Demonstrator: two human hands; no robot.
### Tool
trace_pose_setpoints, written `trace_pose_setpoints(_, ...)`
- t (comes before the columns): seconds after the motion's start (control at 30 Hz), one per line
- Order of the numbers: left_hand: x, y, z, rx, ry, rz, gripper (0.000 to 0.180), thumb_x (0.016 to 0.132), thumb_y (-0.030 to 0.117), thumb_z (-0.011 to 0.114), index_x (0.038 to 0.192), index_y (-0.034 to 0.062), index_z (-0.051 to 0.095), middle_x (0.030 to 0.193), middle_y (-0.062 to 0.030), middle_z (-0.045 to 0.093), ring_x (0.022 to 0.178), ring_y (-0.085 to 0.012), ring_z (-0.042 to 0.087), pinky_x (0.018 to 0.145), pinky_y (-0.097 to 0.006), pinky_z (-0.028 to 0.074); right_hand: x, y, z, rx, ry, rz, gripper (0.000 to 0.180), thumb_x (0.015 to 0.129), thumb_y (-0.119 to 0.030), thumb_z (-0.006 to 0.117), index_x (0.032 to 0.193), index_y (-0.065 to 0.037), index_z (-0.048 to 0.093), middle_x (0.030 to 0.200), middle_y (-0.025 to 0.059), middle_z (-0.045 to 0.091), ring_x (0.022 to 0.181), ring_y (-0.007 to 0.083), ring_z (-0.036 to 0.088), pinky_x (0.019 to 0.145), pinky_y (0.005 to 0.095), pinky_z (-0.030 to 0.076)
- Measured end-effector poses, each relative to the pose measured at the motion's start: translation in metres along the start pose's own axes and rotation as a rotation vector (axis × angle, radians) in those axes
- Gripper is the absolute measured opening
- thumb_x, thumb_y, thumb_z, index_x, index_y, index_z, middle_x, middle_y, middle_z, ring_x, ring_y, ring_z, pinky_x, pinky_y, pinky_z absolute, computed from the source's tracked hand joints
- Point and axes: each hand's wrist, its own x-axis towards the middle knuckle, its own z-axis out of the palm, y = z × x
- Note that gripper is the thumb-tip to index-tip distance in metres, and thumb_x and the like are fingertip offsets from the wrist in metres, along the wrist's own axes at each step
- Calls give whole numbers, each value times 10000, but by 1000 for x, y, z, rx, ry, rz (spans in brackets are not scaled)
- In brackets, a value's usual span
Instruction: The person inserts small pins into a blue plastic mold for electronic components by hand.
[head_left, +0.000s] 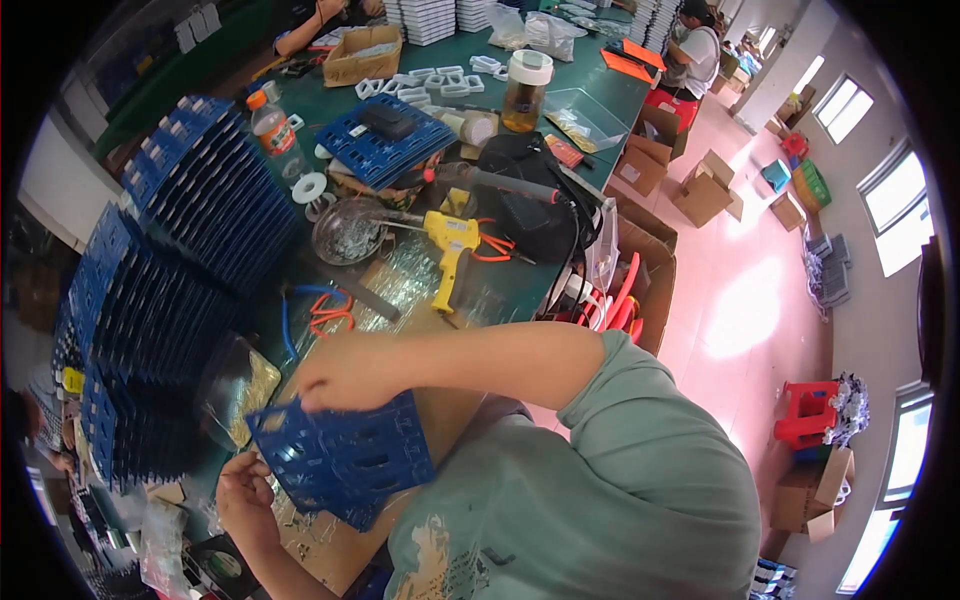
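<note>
Blue plastic tray [345, 455] held in both hands at the near edge of the table [560, 90], close to the person's chest.

Tray is slotted, tilted, lower corner over the brown cardboard sheet [400, 300] on the table. Left hand [245, 495] grips the tray's left edge, fingers curled around it. Right hand [345, 372] lies on the top rim, fingers bent over it and clasping. Just left: tall fanned stacks of like blue trays [170, 290]. Beyond the hands: orange-handled cutters [328, 312], yellow glue gun [450, 250], round metal bowl [348, 230]. Farther back: one more blue tray [385, 140] lying flat, lidded jar of amber liquid [525, 90], orange-capped bottle [272, 125]. Right of table: open cardboard boxes [700, 190] on pink floor [740, 300]; a second person [700, 55] sits at the far end.
</note>
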Motion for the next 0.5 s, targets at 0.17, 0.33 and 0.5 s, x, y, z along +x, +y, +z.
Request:
trace_pose_setpoints(0.17, -45, -49, -11, 41, 276, -92, 466, 1009, 418, 535, 1128, -23, 629, 897, -59, 651, 608, -72, 462, 542, -203, 363, -26, 13, 30, 704, 238, 474, 226, 983, -270, 606, 1012, -49, 642, 793, 23, 620, 659, 85, 565, 603, 239, 471)
trace_pose_setpoints(0.33, -51, -57, 21, -110, 226, -111, 321, 978, 285, 625, 1097, -13, 647, 770, 31, 569, 624, -55, 443, 553, -222, 339, -38, 21, 73, 774, 351, 569, 219, 989, -248, 598, 998, -32, 635, 780, 15, 605, 641, 76, 546, 596, 230, 463)
trace_pose_setpoints(0.5, -58, -68, 18, 152, 382, -175, 238, 922, 131, 685, 1096, -27, 654, 781, 6, 618, 674, -68, 516, 604, -239, 420, -33, 26, 91, 391, 186, 592, 270, 977, -204, 620, 1180, -26, 622, 794, 5, 617, 657, 78, 556, 609, 224, 472)
